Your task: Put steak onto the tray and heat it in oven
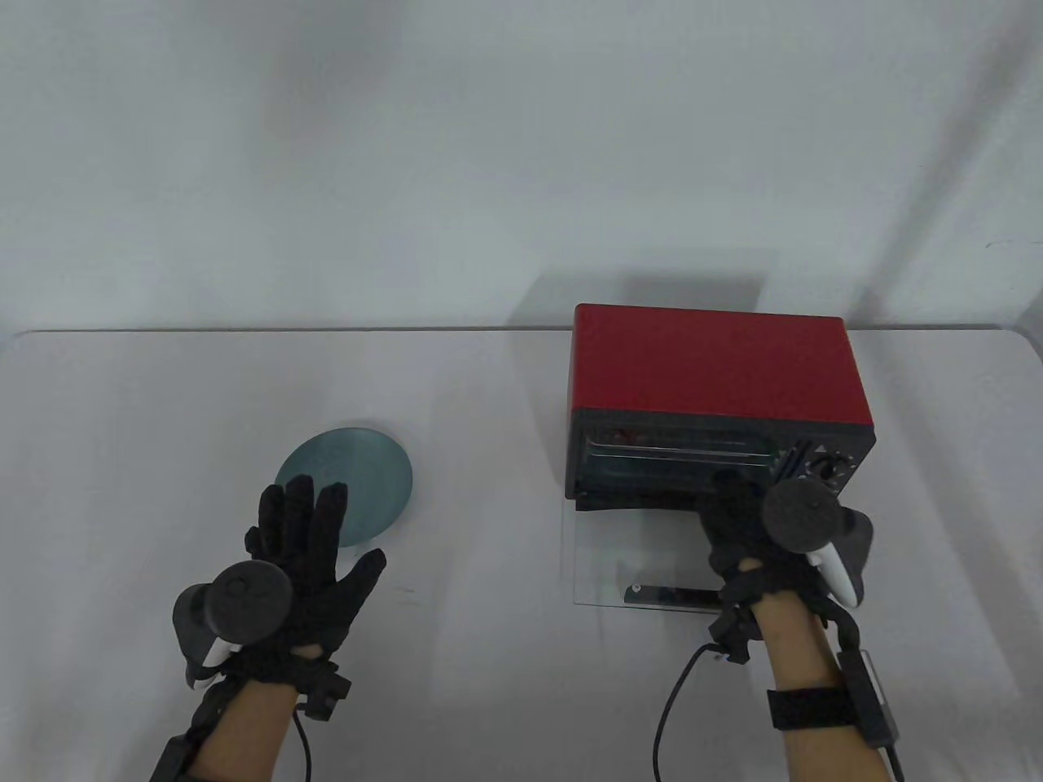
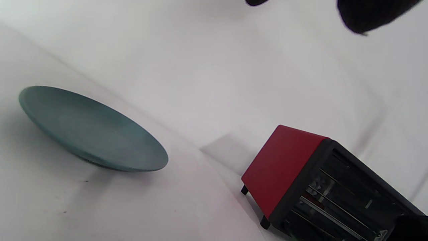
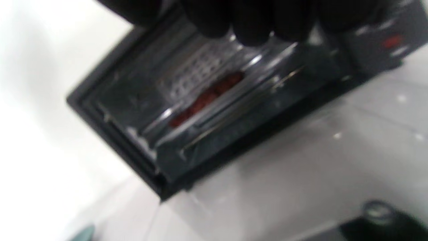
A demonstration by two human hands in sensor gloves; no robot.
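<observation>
Reaching in from the near edge of the table (image 1: 489, 676), the left hand (image 1: 305, 562) hovered palm-down with its fingers straight and slightly spread, their tips over the near rim of a round teal plate (image 1: 363, 476) that lay on the left half of the table. Nearer the right side, the right hand (image 1: 745, 533) stretched over the glass oven door (image 1: 619, 562), which lay folded down flat toward the near edge, its handle at the nearest end. That hand's fingers pointed into the mouth of the oven (image 1: 717, 375); the right wrist view showed their tips bunched side by side at the top of the opening, but blur hid whether they touched or pinched anything. Inside the chamber, the steak (image 3: 205, 98) showed as a reddish strip lying on the tray (image 3: 214, 107), deep behind the front lip, its long axis running along the oven's width, parallel to the door hinge. The red oven stood toward the far right of the table, its opening facing the near edge and its knob panel (image 1: 827, 468) at the right end of the front.
</observation>
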